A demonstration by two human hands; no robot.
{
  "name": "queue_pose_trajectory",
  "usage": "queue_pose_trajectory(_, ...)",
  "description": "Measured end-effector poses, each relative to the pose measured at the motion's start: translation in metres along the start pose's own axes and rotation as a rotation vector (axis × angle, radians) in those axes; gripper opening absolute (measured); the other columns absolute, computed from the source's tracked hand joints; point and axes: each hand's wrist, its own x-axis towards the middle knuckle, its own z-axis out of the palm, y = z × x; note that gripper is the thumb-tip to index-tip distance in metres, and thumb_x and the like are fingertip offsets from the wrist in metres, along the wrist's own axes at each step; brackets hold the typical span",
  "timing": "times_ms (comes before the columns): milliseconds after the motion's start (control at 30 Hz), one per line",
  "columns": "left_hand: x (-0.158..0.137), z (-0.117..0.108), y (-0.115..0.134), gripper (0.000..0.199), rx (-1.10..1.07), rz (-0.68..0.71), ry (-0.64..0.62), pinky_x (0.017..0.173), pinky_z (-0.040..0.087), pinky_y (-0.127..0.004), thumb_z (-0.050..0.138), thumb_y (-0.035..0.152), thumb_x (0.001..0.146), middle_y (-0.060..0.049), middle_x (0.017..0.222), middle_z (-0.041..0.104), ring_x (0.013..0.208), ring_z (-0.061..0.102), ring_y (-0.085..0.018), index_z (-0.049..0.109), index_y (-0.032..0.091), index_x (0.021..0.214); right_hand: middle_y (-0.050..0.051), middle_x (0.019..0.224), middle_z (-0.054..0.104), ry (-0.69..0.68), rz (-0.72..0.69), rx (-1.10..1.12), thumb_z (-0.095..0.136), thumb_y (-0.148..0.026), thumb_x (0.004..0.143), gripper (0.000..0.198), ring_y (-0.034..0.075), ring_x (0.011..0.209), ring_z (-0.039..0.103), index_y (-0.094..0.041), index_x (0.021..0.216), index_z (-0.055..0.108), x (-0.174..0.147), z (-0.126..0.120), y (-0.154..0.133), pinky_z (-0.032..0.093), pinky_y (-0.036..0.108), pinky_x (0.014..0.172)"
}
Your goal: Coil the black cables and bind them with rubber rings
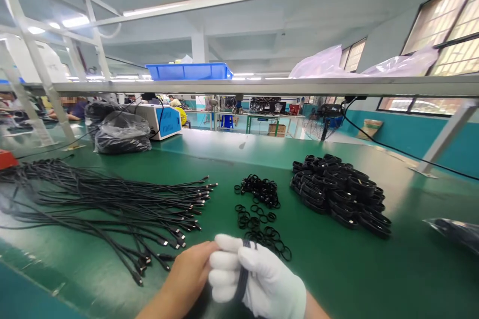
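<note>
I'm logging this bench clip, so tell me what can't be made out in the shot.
- Head view: the coiled cable is mostly hidden inside the gloved right hand.
- The left hand has its fingertips behind the glove, and the bottom edge cuts its forearm.
- The black bags hide their contents.
- The clear bag is cut off by the right edge.
- The connector ends are too small to tell their type.

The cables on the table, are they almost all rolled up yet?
Not yet. A pile of coiled cables sits done on the right. The right hand in a white glove and the bare left hand grip one folded cable. Many loose cables still lie on the left, with small black rings beside them.
</note>
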Motion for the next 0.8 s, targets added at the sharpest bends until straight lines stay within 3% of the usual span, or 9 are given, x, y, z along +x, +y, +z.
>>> queue_pose_trajectory(133,-0.006,0.009,-0.001,0.03,0.328,-0.079,0.013,0.072,0.044,-0.031,0.034,0.019,0.091,-0.004,0.088,0.069,0.083,0.064,-0.023,0.063,0.022,0.094,-0.002,0.072,0.053,0.257,-0.179,0.148,0.074,-0.03,0.068,0.031,0.011,0.068,0.052,-0.016,0.089,0.056,0.001,-0.007,-0.013,0.038,0.026,0.065)
queue_pose_trajectory(233,-0.014,0.022,0.015,0.028,0.583,-0.095,-0.023,0.064,0.043,-0.032,0.035,0.016,0.091,-0.004,0.084,0.068,0.077,0.065,-0.025,0.063,0.023,0.091,0.009,0.1,0.064,0.501,-0.187,0.062,0.077,-0.032,0.065,0.049,0.021,0.091,0.061,-0.015,0.107,0.055,-0.002,-0.019,-0.015,0.042,0.037,0.084)
queue_pose_trajectory(300,-0.019,0.03,0.026,0.027,0.677,-0.039,-0.003,0.06,0.041,-0.032,0.038,0.013,0.09,-0.002,0.078,0.067,0.071,0.064,-0.024,0.062,0.023,0.083,0.014,0.109,0.063,0.604,-0.173,-0.006,0.078,-0.033,0.063,0.06,0.025,0.098,0.061,-0.013,0.113,0.053,-0.002,-0.024,-0.013,0.041,0.042,0.09)
queue_pose_trajectory(400,-0.022,0.035,0.034,0.024,0.721,0.106,0.052,0.059,0.038,-0.032,0.043,0.007,0.086,-0.001,0.073,0.065,0.064,0.062,-0.022,0.06,0.021,0.076,0.014,0.105,0.064,0.659,-0.131,-0.113,0.078,-0.033,0.062,0.06,0.024,0.092,0.063,-0.012,0.112,0.054,-0.002,-0.025,-0.007,0.043,0.041,0.087)
queue_pose_trajectory(533,-0.013,0.009,0.038,0.007,0.7,0.355,0.035,0.061,0.034,-0.032,0.061,0.017,0.08,-0.001,0.072,0.065,0.066,0.058,-0.02,0.059,0.019,0.074,0.005,0.079,0.066,0.584,-0.006,-0.213,0.079,-0.026,0.061,0.038,0.015,0.073,0.061,-0.013,0.092,0.062,0.0,-0.017,0.002,0.045,0.03,0.073)
queue_pose_trajectory(600,-0.004,-0.014,0.04,0.018,0.646,0.392,-0.03,0.063,0.034,-0.031,0.072,0.03,0.073,0.001,0.073,0.065,0.069,0.057,-0.02,0.057,0.019,0.073,0.003,0.067,0.061,0.428,0.052,-0.204,0.076,-0.028,0.064,0.025,0.013,0.065,0.057,-0.012,0.078,0.063,0.0,-0.012,0.005,0.044,0.027,0.065)
queue_pose_trajectory(700,0.011,-0.042,0.039,0.028,0.482,0.356,-0.176,0.066,0.035,-0.027,0.078,0.036,0.064,0.004,0.072,0.063,0.069,0.056,-0.015,0.057,0.019,0.07,0.003,0.068,0.058,0.204,0.163,-0.091,0.073,-0.036,0.068,0.03,0.012,0.063,0.056,-0.009,0.078,0.062,-0.003,-0.007,0.01,0.043,0.028,0.064)
queue_pose_trajectory(800,0.022,-0.051,0.031,0.019,0.319,0.324,-0.315,0.065,0.036,-0.022,0.077,0.024,0.065,0.007,0.071,0.062,0.071,0.055,-0.012,0.058,0.02,0.069,0.008,0.079,0.061,0.191,0.303,-0.042,0.077,-0.037,0.061,0.046,0.017,0.072,0.062,-0.007,0.092,0.061,-0.005,-0.009,0.017,0.045,0.034,0.071)
